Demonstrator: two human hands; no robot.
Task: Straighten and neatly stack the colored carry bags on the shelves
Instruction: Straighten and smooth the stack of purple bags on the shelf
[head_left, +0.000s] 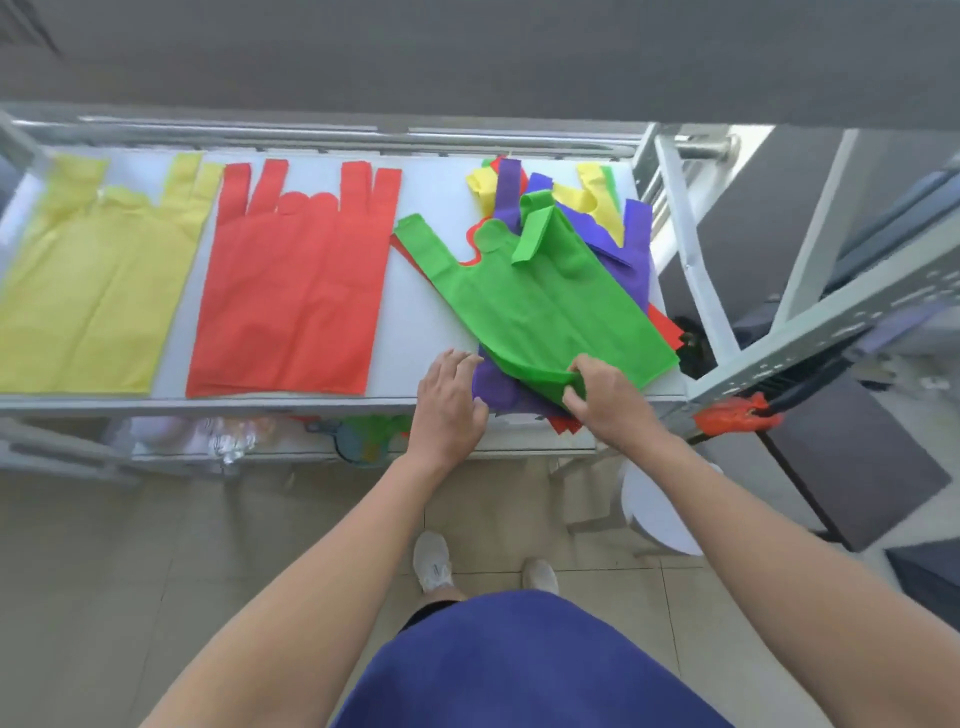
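Right hand pinches near hem of green bag atop jumbled pile, right end of shelf. Left hand loose, fingers spread. Next, likely: pull clear, flatten, lay beside red stack.

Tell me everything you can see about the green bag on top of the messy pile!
The green bag is a bright green vest-style carry bag of thin, fabric-like material, with two loop handles and a rounded tab between them. It lies tilted on top of the mixed pile of purple, red and yellow bags at the right end of the white shelf, handles pointing away from the person; one handle is folded over. The right hand pinches its near bottom edge.
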